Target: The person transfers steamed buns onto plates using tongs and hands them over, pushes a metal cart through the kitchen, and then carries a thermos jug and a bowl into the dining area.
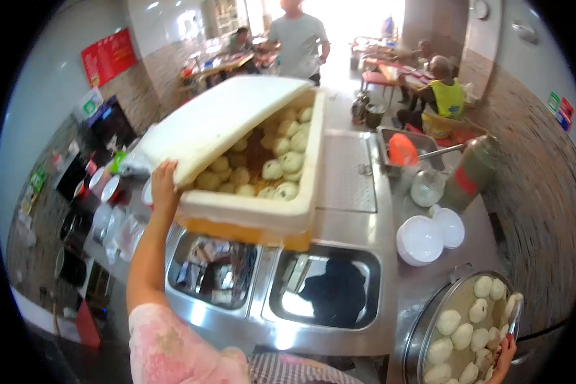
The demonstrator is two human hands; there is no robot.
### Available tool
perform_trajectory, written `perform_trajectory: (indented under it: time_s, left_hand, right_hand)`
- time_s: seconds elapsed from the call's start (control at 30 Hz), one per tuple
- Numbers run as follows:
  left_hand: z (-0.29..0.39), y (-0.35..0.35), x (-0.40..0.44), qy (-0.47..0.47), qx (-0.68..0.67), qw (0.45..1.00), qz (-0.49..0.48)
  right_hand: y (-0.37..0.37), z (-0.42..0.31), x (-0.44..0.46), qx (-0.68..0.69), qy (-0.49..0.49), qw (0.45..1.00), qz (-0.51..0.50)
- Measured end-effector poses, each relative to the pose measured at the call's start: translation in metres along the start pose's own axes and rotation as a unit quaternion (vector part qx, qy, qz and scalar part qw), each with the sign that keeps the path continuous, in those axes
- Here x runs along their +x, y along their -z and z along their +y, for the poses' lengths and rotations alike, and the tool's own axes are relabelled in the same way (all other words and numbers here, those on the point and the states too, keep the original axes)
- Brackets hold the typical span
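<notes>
My left hand (165,185) grips the near left corner of a white foam lid (230,115), which lies askew over a foam box (249,211). Many round buns (291,162) show inside the box where the lid leaves it uncovered. At the lower right, a round metal steamer (422,329) holds several pale buns (449,321). My right hand (507,356) is at the steamer's right side, closed around metal tongs (514,317). The tong tips are beside a bun near the steamer's rim.
Two steel basins (326,288) are sunk in the counter below the box. White bowls (420,240), a glass jar (428,188) and a tall cylinder (473,169) stand on the right. A person (297,45) stands beyond the counter; others sit at tables.
</notes>
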State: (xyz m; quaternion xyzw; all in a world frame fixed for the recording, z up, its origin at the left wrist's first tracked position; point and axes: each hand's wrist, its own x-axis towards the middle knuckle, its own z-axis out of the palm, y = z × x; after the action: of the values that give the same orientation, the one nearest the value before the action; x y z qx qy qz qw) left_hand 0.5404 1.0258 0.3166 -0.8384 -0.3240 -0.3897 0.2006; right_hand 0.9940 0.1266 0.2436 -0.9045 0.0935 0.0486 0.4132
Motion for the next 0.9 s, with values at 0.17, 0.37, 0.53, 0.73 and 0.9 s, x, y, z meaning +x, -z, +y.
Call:
perform_trajectory:
  time_s: [0.17, 0.37, 0.53, 0.73, 0.9]
  left_hand:
    - [0.001, 0.001, -0.001, 0.008, -0.015, 1.000, 0.026]
    - [-0.011, 0.009, 0.010, -0.005, -0.034, 0.999, 0.042]
    - [-0.055, 0.009, 0.022, 0.011, -0.044, 0.996, 0.074]
    - [-0.099, 0.001, 0.023, 0.022, -0.093, 0.992, 0.088]
    - [-0.120, 0.007, 0.031, 0.000, -0.118, 0.990, 0.080]
  right_hand:
    - [-0.055, -0.099, -0.018, 0.116, 0.155, 0.981, 0.026]
    - [-0.191, -0.348, -0.121, 0.015, 0.386, 0.886, -0.257]
    - [-0.324, -0.497, -0.200, -0.095, 0.583, 0.717, -0.370]
    - [-0.478, -0.577, -0.268, -0.307, 0.662, 0.604, -0.319]
    - [-0.575, -0.578, -0.294, -0.474, 0.563, 0.610, -0.293]
